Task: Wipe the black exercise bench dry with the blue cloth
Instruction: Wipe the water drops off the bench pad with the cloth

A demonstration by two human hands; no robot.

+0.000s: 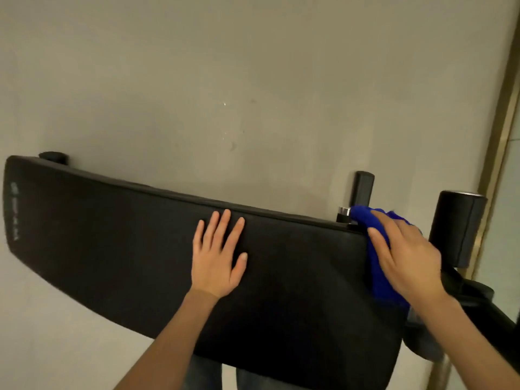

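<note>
We lay our left hand (218, 257) flat on the middle of the black exercise bench (112, 235), fingers straight and spread apart. Our right hand (405, 254) presses the blue cloth (380, 277) against the bench's right end, fingers nearly straight and close together over it. The cloth drapes down that end edge, beside a black roller pad (455, 226).

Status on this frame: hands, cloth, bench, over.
Left hand flat on padded black exercise bench. Right hand presses crumpled blue cloth on bench's right end. Nothing in the way.
</note>
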